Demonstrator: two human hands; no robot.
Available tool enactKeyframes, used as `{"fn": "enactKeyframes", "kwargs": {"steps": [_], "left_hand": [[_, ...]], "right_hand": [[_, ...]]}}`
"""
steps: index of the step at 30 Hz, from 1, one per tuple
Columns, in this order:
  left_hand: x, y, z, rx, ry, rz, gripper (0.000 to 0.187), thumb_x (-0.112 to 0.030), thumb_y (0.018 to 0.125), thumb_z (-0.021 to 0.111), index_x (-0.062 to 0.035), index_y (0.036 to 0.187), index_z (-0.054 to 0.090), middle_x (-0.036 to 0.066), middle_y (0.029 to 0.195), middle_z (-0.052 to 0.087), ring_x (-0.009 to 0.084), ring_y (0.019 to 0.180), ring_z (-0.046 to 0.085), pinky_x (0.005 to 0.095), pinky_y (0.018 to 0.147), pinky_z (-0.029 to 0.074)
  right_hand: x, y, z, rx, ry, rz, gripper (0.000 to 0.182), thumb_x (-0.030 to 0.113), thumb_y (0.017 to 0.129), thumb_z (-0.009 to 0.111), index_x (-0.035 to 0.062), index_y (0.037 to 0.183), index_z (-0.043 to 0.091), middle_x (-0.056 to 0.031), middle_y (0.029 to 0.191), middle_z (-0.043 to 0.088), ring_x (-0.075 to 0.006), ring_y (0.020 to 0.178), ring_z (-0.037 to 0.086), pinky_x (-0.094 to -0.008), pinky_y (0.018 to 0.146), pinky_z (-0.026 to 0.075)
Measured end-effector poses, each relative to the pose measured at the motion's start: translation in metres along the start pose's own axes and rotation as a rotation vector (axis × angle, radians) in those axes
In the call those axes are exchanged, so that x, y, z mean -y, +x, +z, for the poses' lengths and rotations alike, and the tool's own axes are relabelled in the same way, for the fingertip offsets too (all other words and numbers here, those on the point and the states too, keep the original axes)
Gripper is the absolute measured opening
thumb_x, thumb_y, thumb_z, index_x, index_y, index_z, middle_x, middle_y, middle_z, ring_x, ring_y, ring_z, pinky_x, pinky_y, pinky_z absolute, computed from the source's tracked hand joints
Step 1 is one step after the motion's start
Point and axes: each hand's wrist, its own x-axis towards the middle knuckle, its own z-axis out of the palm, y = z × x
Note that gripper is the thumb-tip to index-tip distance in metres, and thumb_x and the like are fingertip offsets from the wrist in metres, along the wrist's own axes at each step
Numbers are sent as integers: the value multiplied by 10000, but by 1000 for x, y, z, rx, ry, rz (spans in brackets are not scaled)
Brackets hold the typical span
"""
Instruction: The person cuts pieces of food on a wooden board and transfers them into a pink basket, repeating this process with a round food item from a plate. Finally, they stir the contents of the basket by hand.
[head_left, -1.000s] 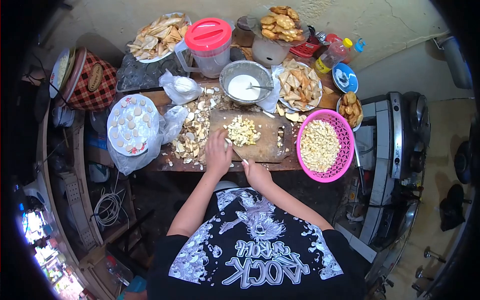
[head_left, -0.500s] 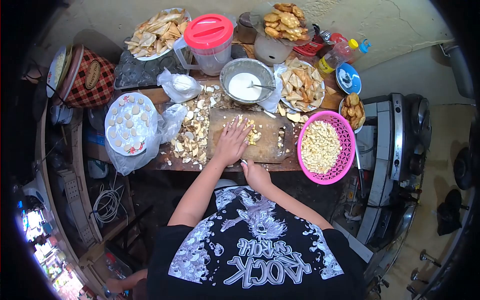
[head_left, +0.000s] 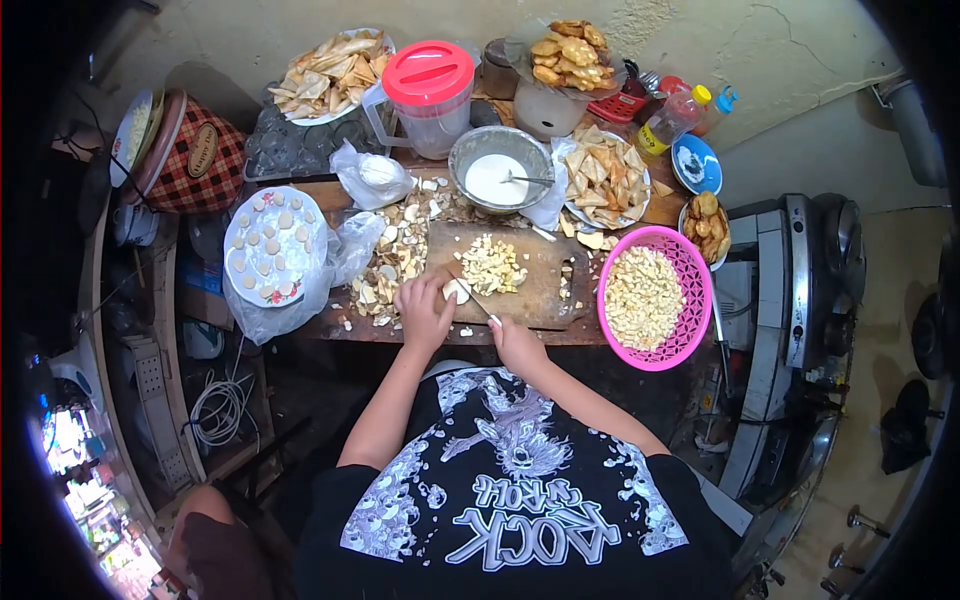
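Note:
My right hand (head_left: 519, 346) is closed round the handle of a knife (head_left: 479, 303), whose blade points up and left over the wooden cutting board (head_left: 535, 303). At the board's left front part, my left hand (head_left: 424, 306) has its fingers curled round a pale, peeled vegetable piece (head_left: 457, 291), with the blade right beside it. Beyond the blade lies a heap of small pale-yellow diced pieces (head_left: 493, 264). Peelings and offcuts (head_left: 393, 264) are spread left of the board. Whether the blade is touching the piece cannot be made out.
A pink basket (head_left: 708, 300) of diced pieces stands right of the board. Behind are a batter bowl (head_left: 465, 150) with a spoon, a red-lidded pitcher (head_left: 429, 90) and a plate of folded pastries (head_left: 605, 180). To the left, a plate (head_left: 296, 240) holds small dough rounds. Another person's leg (head_left: 205, 535) shows lower left.
My left hand has moved left off the diced pieces and now grips a pale piece. The knife blade has come into view, and the diced heap lies uncovered. Another person's leg has shifted.

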Motion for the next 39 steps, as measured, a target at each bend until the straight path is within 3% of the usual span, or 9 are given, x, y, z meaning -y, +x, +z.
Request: {"fn": "enactKeyframes", "kwargs": {"steps": [5,20,26,29,32,36,39], "left_hand": [[-3,-13,-4,38,17,28,300,-291,765,701,-131,1011,641,19,1098,594,240,1038,487,401,953,269],[-4,-16,2,0,37,14,299,-296,770,702,-132,1015,655,21,1102,606,237,1040,491,399,946,282],[-5,-10,3,78,44,-53,292,-267,803,664,-98,1038,633,60,1135,587,251,1049,489,413,948,284],[-8,6,13,23,-11,-91,344,-280,842,611,-72,1115,581,108,1181,554,282,1077,482,430,975,276],[-21,27,23,7,-67,68,408,-315,873,565,-60,1189,527,146,1238,513,311,1139,461,449,1013,269],[-39,46,32,255,-38,261,468,-372,897,511,-96,1276,500,142,1314,467,323,1246,404,462,1041,273],[-35,50,33,282,-66,270,462,-377,894,509,-124,1282,513,135,1334,455,328,1257,395,466,1045,277]], "right_hand": [[4,-1,-6,12,18,-5,435,395,993,361,3,974,550,-260,736,636,-438,720,631,-530,654,491],[14,-11,-22,64,-62,6,426,402,990,362,17,1004,545,-245,745,647,-429,722,641,-521,652,499],[9,-10,-11,22,-89,-35,391,383,983,393,21,976,539,-226,701,644,-409,658,643,-517,595,501],[9,-10,-10,20,-84,-36,378,374,980,406,20,975,537,-224,688,641,-406,644,642,-513,582,502],[8,-9,-9,13,-74,-62,376,359,985,400,4,974,526,-234,671,631,-419,623,629,-521,564,493],[3,-7,-3,6,-75,-85,366,340,985,411,-8,958,521,-238,659,624,-422,607,623,-516,551,491],[2,-7,-2,-8,-55,-92,363,334,984,418,-13,943,520,-239,654,622,-420,597,622,-511,542,492]]}}
